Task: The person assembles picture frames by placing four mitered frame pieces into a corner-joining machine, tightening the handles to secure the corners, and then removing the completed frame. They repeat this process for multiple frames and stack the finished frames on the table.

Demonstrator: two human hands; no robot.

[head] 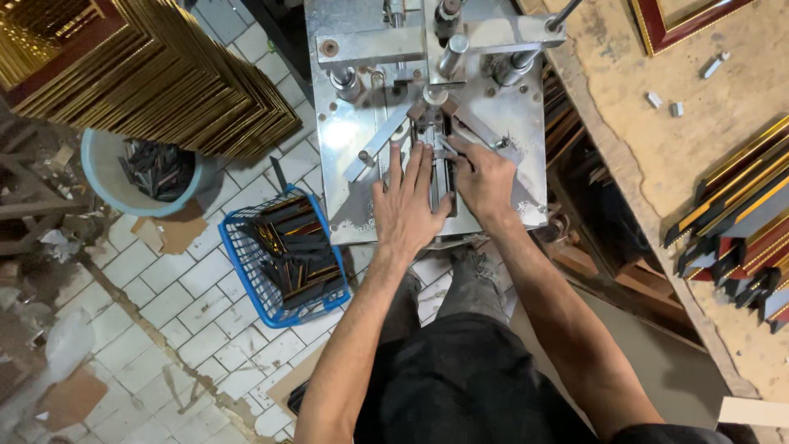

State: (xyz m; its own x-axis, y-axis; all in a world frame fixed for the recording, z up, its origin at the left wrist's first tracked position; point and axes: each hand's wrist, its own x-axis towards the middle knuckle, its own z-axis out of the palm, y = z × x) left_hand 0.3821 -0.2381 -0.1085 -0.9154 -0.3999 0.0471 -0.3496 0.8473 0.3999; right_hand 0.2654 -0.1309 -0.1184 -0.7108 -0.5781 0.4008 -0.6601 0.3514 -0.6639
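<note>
both hands on the metal machine (501, 156) table, at the centre slot (442, 177) that runs toward the person. left hand (407, 205) lies flat, palm down, fingers straight and close together, pointing up toward the machine head, fingertips just left of the slot near the angled fence bar (380, 144). it grips nothing, just presses on the plate. right hand (485, 181) sits just right of the slot, fingers curled in, thumb and forefinger tips pinching at a small pale strip (448, 146) lying at the slot. cannot tell exactly what the strip is; too small and partly covered by the fingers. the two hands nearly touch across the slot.

above the hands: the clamp post (450, 53) and two cylinders on the head, with two fence bars meeting in a v just ahead of the fingertips.

left of the machine, on the tiled floor (164, 304): blue basket (238, 263) with dark gold-edged offcuts, pale bucket (103, 177) with dark scraps, and a big stack of gold frames (164, 74) top left.

right: wooden bench (657, 156) with cut mouldings (740, 222) in dark, red and gold piled at its right edge, a few small metal bits (666, 103) and a red-gold frame (674, 20) corner at the top.
</note>
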